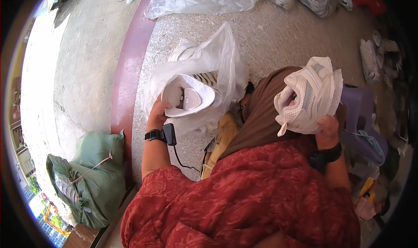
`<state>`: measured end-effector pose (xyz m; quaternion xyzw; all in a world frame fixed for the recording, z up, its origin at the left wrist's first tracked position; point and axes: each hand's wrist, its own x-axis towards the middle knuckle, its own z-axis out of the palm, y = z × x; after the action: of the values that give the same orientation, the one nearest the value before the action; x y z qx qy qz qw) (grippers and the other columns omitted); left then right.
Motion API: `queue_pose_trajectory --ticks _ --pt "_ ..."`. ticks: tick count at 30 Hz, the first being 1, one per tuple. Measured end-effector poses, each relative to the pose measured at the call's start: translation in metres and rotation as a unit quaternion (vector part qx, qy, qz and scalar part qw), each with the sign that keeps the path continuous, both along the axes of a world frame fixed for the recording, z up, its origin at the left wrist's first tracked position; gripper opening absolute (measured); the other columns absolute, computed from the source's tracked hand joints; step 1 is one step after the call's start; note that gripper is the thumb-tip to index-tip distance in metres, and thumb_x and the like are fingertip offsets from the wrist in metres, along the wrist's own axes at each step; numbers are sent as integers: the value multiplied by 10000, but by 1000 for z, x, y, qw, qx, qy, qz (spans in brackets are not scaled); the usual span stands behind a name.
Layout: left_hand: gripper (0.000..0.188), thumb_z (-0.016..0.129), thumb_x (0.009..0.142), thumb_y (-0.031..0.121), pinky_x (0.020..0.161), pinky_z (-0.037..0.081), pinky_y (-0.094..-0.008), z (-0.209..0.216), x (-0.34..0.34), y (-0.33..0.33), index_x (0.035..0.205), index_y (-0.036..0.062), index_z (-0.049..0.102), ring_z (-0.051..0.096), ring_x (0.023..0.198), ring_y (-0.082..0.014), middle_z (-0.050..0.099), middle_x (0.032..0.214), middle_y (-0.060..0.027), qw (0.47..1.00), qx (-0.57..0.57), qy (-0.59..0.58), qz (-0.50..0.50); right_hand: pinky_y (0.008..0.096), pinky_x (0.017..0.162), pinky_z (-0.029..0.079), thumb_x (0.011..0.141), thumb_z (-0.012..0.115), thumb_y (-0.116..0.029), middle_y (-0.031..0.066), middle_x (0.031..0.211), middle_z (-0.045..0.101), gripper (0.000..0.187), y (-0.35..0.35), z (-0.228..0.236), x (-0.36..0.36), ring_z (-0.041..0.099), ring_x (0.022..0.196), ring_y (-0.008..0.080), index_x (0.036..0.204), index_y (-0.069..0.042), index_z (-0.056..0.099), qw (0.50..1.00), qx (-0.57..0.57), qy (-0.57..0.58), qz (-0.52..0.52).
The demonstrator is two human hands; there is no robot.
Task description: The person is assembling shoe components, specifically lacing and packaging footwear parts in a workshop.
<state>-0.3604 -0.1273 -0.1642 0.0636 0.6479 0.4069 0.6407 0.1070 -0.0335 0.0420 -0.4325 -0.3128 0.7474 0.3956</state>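
Observation:
My left hand [160, 111] is closed on the near left edge of a white shoe upper [174, 91], thumb over its rim. The upper's opening faces up, and a pale tongue with a small label shows inside. It lies at the mouth of a clear plastic bag [226, 52], where more striped white uppers [185, 52] show through the film. My right hand [327, 130] grips a white mesh shoe upper [307, 95] from below, raised over my right leg. That upper has grey and white overlays and a small pull loop; whether several are nested there I cannot tell.
A stuffed green sack [98, 161], tied with string, sits at left. Clear plastic sheeting [204, 2] and bundles of white uppers [320, 0] lie at the far side. A purple plastic stool [361, 121] stands at right, near more white pieces [370, 60]. A yellowish shoe [226, 132] is beside my leg.

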Motion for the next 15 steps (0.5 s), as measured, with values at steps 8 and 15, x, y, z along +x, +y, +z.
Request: queue_pose_trajectory --ticks 8,15 --pt "548 536 721 58 837 500 -390 116 24 -47 1256 23 421 561 996 -287 543 1117 -163 976 168 136 -40 436 1005 374 672 575 -116 188 1240 493 678 8 9 32 488 1150 326 1296 41 361 988 91 100 -71" --pt "520 521 744 74 838 510 -381 165 97 -11 1248 -1 419 585 968 -286 539 1131 -190 836 348 392 -161 422 1020 352 746 550 -71 163 1258 482 587 -19 37 87 484 1152 305 1296 31 372 948 212 139 -191"
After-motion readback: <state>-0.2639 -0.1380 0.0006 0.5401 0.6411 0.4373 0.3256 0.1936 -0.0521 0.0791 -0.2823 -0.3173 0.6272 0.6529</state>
